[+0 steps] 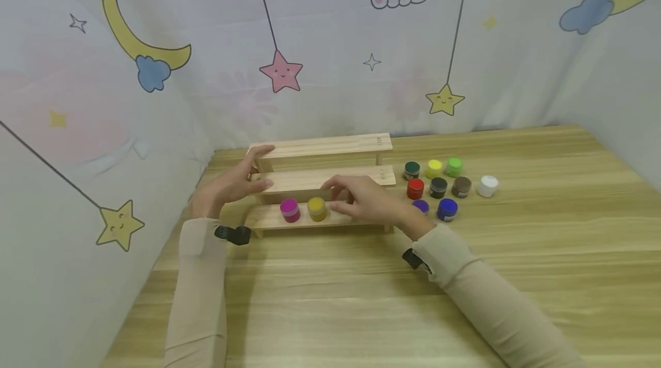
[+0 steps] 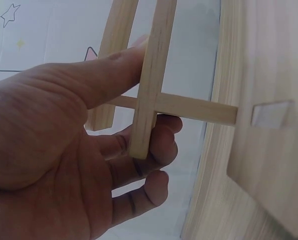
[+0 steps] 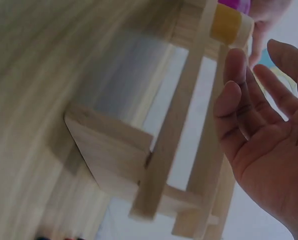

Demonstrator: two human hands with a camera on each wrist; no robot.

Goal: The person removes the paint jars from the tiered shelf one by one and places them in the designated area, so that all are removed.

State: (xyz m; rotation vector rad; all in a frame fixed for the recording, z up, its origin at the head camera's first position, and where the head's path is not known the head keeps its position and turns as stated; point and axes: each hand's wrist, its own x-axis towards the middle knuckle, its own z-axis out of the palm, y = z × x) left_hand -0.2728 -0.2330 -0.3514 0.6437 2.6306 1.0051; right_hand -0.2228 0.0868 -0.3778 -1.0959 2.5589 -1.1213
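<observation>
A three-tier wooden rack (image 1: 322, 180) stands toward the back of the table. At its left end my left hand (image 1: 232, 181) grips it, the thumb on the middle board and the fingers bent around the wood in the left wrist view. A magenta paint jar (image 1: 290, 211) and an ochre-yellow paint jar (image 1: 317, 209) sit side by side on the lowest board. Just right of the ochre jar is my right hand (image 1: 369, 198), its fingers loosely bent over the lower boards. In the right wrist view these fingers hold nothing and stand apart from the jar.
Several paint jars stand on the table right of the rack, among them a red jar (image 1: 415, 189), a blue jar (image 1: 447, 210) and a white jar (image 1: 488, 186). My right forearm partly covers a purple jar (image 1: 420, 206). A patterned curtain (image 1: 330, 98) hangs behind the table.
</observation>
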